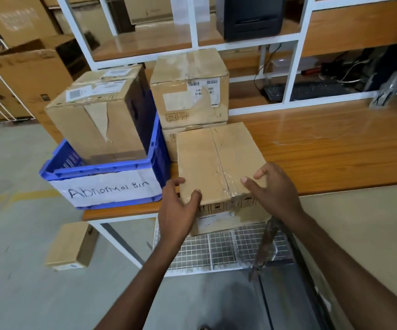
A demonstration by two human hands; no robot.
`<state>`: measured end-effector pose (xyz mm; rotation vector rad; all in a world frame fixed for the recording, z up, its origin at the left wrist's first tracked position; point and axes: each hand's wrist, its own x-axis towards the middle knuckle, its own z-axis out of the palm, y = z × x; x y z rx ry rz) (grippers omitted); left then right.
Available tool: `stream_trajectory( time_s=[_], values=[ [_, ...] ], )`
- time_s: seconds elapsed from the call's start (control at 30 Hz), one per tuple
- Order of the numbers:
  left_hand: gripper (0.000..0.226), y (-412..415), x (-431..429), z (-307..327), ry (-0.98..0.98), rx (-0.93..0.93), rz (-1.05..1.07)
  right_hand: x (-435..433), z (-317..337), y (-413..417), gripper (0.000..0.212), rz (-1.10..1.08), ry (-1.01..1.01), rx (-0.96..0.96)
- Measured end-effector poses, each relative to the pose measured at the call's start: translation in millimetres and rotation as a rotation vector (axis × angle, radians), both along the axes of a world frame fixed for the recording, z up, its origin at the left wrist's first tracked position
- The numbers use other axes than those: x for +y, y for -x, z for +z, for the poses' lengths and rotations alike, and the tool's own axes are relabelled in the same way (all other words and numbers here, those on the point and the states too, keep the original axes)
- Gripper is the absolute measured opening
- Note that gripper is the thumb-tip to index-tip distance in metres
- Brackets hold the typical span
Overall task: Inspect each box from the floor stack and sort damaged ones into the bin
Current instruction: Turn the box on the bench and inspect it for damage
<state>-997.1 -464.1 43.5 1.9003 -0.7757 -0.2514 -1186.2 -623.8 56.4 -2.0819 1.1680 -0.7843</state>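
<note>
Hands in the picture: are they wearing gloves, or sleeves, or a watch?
No. The left hand and right hand are bare, with no gloves and no watch or ring that shows. Both forearms are bare too; no sleeve appears anywhere in view. The fingers have short nails.

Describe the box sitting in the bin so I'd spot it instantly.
Start at the wooden table; a blue bin labelled Abnormal Bin sits at its left end. The box stands inside it, alone in there, with torn tape hanging down its front.
</note>
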Motion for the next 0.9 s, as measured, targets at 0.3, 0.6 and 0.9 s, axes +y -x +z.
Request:
stream_trajectory(
  time_s=[0.3,0.6,0.9],
  values=[
    [0.077,-84.1,-97.8,39.8,-0.184,0.361,-0.134,-87.7,40.7,-83.9,0.082,0.023,-0.215,0.226],
    [0.068,-66.8,-108.6,57.3,-0.005,0.154,-0.003,-88.6,54.7,-87.3,0.088,-0.194,-0.178,0.114],
    [0.058,-49.8,-90.7,121.1,0.173,-0.131,0.051,-72.9,117.6,-65.1,0.092,-0.121,0.066,-0.001]
  ],
)
